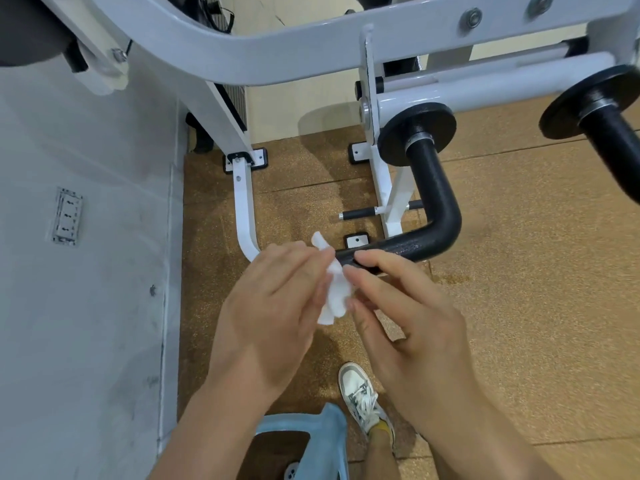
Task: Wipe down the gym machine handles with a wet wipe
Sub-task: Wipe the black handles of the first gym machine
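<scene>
A crumpled white wet wipe (335,292) sits between my two hands, just at the free end of a black L-shaped foam handle (433,206) of the white gym machine. My left hand (273,306) holds the wipe from the left with its fingers around it. My right hand (405,313) pinches the wipe from the right, its fingertips lying against the handle's end. A second black handle (613,133) sticks out at the upper right, apart from both hands.
The white machine frame (277,53) arches overhead, with legs bolted to the brown rubber floor (519,271). A grey wall (86,271) with a socket plate (67,216) runs along the left. A light-blue plastic stool (311,434) and my shoe (360,396) are below.
</scene>
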Available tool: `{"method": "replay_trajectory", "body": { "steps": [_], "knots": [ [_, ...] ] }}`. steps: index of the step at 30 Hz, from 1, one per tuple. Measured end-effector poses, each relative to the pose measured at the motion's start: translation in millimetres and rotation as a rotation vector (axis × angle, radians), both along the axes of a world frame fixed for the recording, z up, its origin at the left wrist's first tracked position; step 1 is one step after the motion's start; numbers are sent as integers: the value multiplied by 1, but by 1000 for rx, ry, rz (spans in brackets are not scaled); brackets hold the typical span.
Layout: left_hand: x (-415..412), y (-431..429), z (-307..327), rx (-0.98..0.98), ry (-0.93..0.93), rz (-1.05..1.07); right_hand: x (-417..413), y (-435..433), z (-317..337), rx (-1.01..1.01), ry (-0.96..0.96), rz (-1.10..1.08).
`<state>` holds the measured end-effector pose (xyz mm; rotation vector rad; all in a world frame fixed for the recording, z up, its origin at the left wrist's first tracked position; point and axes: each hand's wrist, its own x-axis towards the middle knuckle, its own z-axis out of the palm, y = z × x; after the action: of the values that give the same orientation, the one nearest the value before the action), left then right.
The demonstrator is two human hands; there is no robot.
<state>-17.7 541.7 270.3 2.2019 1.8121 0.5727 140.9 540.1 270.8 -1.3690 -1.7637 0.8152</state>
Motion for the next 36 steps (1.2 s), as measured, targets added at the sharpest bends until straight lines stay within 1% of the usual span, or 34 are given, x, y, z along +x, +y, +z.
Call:
{"method": "replay_trajectory", "body": {
  "steps": [2, 3, 5, 8, 11, 13, 15, 17, 19, 20, 21, 23, 24, 25, 28, 29, 32, 33, 36],
  "knots": [
    [3, 11, 11, -120, -72, 57, -1, 3, -1, -10, 5, -11],
    [4, 11, 11, -132, -89, 56, 0, 4, -1, -12, 16, -12],
    [4, 1, 7, -77, -74, 43, 0, 5, 1, 4, 21, 4],
    [1, -11, -2, 65, -41, 31, 0, 5, 1, 67, -44, 11],
    [15, 6, 1, 92, 17, 17, 1, 11, -3, 104, -51, -36],
    [28, 12, 1, 93, 13, -44, 7, 14, -4, 109, -3, -95],
    [29, 12, 1, 77, -20, -52, 12, 13, -4, 97, 46, -132],
    [22, 10, 1, 34, -43, 28, 9, 11, -3, 83, 34, -111],
    [21, 9, 7, -16, -78, 157, 5, 12, -1, 77, 9, -64],
    [25, 9, 7, -8, -81, 166, 5, 13, 0, 71, 17, -56],
    [30, 8, 5, 28, -49, 122, 8, 14, -1, 45, 61, -74],
    [36, 8, 0, 124, 79, -34, 19, 14, -4, -61, 225, -164],
    [32, 10, -2, 136, 132, -96, 24, 14, -6, -110, 285, -209],
    [28, 13, -2, 115, 157, -108, 27, 14, -7, -142, 305, -233],
    [27, 14, 6, 4, 77, 69, 23, 14, -6, -190, 302, -223],
    [35, 13, 8, 11, 67, 65, 22, 13, -6, -189, 306, -229],
    [52, 16, 3, 115, 101, -105, 27, 12, -9, -234, 361, -308],
    [50, 21, 1, 125, 111, -116, 31, 11, -10, -263, 379, -323],
    [43, 18, 3, 113, 109, 25, 36, 9, -7, -281, 343, -269]
  ]
}}
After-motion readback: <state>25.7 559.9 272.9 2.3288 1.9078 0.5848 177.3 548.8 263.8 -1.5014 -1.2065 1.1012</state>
